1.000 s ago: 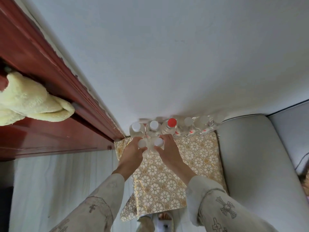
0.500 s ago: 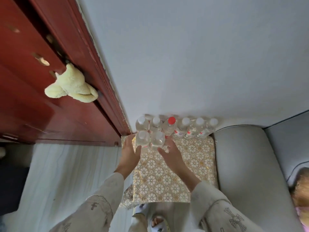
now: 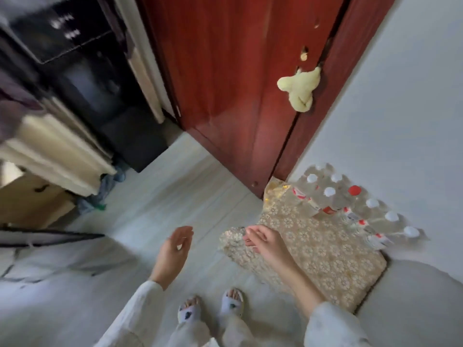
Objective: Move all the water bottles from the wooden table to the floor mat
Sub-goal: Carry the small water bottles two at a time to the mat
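Both hands hang empty over the pale floor — the left hand point(image 3: 175, 249) with palm turned inward and fingers loosely spread, the right hand point(image 3: 265, 244) with fingers lightly curled around nothing, poised above the near corner of the floor mat point(image 3: 325, 256). Neither touches a bottle, which suggests a pause between deliveries. Eight or so water bottles point(image 3: 350, 206) stand grouped at the far edge of the gold floral mat, pressed close to the white wall point(image 3: 400, 121), most with white caps and one with a red cap point(image 3: 354, 190). Packing them tight against the wall seems deliberate: it leaves the nearer stretch of mat free for more arrivals and gives the tall, narrow bottles something to lean on should one be knocked. Motion blur smears the cluster, so an exact count is not possible. To the left of the mat a red-brown wooden door point(image 3: 225, 83) stands with a pale yellow plush toy point(image 3: 299, 90) hanging near its edge; further left sit a dark cabinet point(image 3: 75, 58) and a cardboard box point(image 3: 27, 199), both blurred. The person's slippered feet point(image 3: 210, 309) point toward the open floor rather than the mat — a stance that reads as turning away, probably to fetch more. The wooden table is nowhere in view, so how many bottles remain on it cannot be judged from here.
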`<action>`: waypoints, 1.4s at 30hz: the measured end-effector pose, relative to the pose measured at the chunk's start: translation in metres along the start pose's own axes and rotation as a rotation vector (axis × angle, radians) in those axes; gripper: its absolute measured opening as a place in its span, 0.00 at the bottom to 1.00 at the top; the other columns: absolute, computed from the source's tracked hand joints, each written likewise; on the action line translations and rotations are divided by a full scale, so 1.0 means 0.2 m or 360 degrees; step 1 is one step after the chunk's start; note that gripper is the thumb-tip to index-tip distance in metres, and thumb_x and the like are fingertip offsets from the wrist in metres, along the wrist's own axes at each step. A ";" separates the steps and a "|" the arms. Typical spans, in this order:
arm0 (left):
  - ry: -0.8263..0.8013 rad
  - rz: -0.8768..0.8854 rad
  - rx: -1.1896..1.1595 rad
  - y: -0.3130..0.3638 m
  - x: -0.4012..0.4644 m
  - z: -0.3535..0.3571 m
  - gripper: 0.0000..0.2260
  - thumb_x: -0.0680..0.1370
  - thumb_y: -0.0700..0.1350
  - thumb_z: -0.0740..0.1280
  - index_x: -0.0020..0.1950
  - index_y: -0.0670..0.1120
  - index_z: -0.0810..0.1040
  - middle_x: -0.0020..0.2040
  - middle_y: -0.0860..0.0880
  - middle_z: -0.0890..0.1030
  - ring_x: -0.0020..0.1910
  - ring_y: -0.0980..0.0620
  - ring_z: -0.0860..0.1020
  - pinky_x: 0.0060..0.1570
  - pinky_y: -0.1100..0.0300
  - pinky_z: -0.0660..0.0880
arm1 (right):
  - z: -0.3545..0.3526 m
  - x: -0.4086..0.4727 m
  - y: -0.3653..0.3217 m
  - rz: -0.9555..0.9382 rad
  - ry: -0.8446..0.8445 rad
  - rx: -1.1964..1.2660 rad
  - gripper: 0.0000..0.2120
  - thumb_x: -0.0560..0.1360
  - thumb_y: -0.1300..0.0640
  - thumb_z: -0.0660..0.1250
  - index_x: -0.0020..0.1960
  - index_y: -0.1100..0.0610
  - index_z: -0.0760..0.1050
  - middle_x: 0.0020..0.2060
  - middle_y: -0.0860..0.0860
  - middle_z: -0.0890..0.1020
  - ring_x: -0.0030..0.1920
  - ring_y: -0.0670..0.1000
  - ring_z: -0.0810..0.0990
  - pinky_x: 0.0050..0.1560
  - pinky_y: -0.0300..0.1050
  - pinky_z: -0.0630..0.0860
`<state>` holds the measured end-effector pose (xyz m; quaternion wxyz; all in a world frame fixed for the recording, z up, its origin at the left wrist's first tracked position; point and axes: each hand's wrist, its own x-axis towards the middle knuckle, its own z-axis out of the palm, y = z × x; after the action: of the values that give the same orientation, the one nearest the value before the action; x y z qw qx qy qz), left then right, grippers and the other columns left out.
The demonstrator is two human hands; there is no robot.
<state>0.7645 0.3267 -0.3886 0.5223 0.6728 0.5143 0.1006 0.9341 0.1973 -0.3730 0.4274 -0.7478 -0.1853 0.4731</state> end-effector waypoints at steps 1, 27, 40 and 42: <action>0.0103 -0.0028 -0.0076 -0.04 -0.06 -0.09 0.10 0.77 0.36 0.61 0.57 0.37 0.74 0.54 0.42 0.79 0.53 0.46 0.77 0.54 0.52 0.73 | 0.10 0.01 -0.05 -0.0033 -0.0086 -0.0042 0.09 0.77 0.57 0.60 0.52 0.60 0.75 0.46 0.56 0.82 0.43 0.47 0.80 0.44 0.33 0.75; 0.2402 -0.0815 -0.1040 -1.85 -2.89 -1.78 0.08 0.79 0.43 0.59 0.52 0.50 0.76 0.48 0.51 0.82 0.53 0.52 0.79 0.59 0.51 0.74 | 3.45 -2.09 0.05 -0.0834 -0.2375 -0.1062 0.05 0.77 0.57 0.60 0.47 0.54 0.76 0.37 0.48 0.82 0.37 0.46 0.81 0.41 0.41 0.76; 0.2817 -0.1033 -0.1101 -2.55 -3.61 -2.46 0.07 0.79 0.44 0.59 0.51 0.52 0.75 0.48 0.52 0.81 0.54 0.53 0.78 0.59 0.53 0.73 | 4.74 -2.88 0.25 -0.0941 -0.2910 -0.1228 0.08 0.77 0.55 0.60 0.52 0.56 0.75 0.41 0.50 0.83 0.44 0.50 0.82 0.47 0.44 0.78; 0.2869 -0.1022 -0.1090 -2.64 -3.71 -2.62 0.07 0.79 0.44 0.59 0.49 0.54 0.75 0.47 0.53 0.81 0.54 0.53 0.78 0.59 0.53 0.73 | 4.95 -3.01 0.25 -0.0958 -0.2959 -0.1221 0.07 0.77 0.55 0.61 0.51 0.55 0.76 0.41 0.49 0.83 0.45 0.50 0.82 0.48 0.46 0.78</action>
<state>-0.2325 0.0098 -0.2882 0.1070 -0.0093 0.8165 0.5673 -0.2211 0.2189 -0.2689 -0.0489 -0.0984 -0.7565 0.6447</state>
